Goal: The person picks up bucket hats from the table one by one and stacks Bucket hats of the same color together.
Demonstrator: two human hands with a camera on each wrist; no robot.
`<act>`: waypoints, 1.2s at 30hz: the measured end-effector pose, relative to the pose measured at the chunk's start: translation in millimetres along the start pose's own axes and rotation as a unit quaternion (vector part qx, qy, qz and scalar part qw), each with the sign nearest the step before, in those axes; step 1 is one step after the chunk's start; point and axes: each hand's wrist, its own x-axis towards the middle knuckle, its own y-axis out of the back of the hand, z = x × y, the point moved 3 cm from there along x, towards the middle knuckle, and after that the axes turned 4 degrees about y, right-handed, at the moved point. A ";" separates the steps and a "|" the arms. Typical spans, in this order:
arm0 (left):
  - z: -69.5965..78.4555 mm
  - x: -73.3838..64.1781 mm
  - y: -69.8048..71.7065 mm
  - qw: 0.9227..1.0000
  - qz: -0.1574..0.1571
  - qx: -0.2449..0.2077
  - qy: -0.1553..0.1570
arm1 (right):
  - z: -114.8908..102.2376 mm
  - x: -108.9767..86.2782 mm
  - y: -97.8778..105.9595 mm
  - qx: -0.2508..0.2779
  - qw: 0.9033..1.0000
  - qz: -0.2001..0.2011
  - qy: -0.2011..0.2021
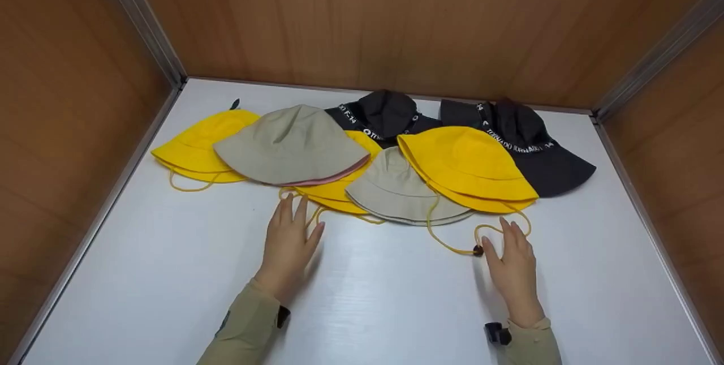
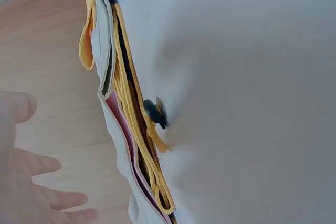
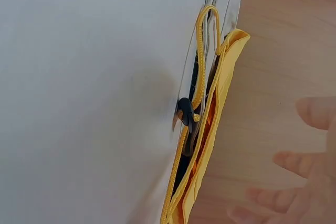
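Observation:
Bucket hats lie overlapping in a row on the white table. My left hand (image 1: 288, 246), fingers straight and spread, is just in front of a yellow hat (image 1: 331, 194) that lies partly under a large beige hat (image 1: 291, 144) with a pink lining. On the right, my right hand (image 1: 513, 266) has its fingers extended near the yellow cord (image 1: 447, 245) and dark cord stopper (image 1: 478, 250) of another yellow hat (image 1: 466, 164). That hat covers part of a smaller beige hat (image 1: 393, 187). Both hands hold nothing. Each wrist view shows spread fingers beside the hats' layered brims.
A third yellow hat (image 1: 195, 141) lies at the far left with its cord loop hanging forward. Two black hats with white lettering, one in the middle (image 1: 387, 111) and one at the right (image 1: 560, 168), lie behind. Wooden panels (image 1: 396, 25) wall the white table (image 1: 373, 297).

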 end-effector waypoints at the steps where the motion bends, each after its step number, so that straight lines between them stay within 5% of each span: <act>1: -1.8 2.1 2.0 1.000 -0.004 -0.012 0.007 | -0.3 -0.5 0.8 0.007 1.000 0.004 0.000; 11: -33.8 34.6 15.0 0.990 -0.063 -0.086 0.088 | 3.0 -4.7 1.4 0.032 0.999 0.006 -0.020; 16: -53.6 57.8 17.6 0.972 -0.105 -0.140 0.155 | 2.9 -6.7 0.4 0.039 0.999 -0.002 -0.023; 18: -61.4 67.3 20.3 0.955 -0.124 -0.188 0.194 | 3.0 -7.6 -0.6 0.044 0.999 -0.008 -0.025; 21: -72.1 78.6 25.6 0.918 -0.146 -0.262 0.261 | 4.2 -8.4 -3.0 0.046 0.998 -0.019 -0.030; 24: -82.4 84.2 28.9 0.879 -0.149 -0.317 0.323 | 5.7 -9.5 -5.2 0.047 0.998 -0.027 -0.038; 27: -91.5 86.4 28.8 0.852 -0.139 -0.353 0.362 | 5.6 -11.2 -5.7 0.045 0.998 -0.030 -0.043; 36: -97.1 95.2 27.9 0.796 -0.083 -0.449 0.398 | 4.0 -10.9 -8.0 0.045 0.998 -0.033 -0.040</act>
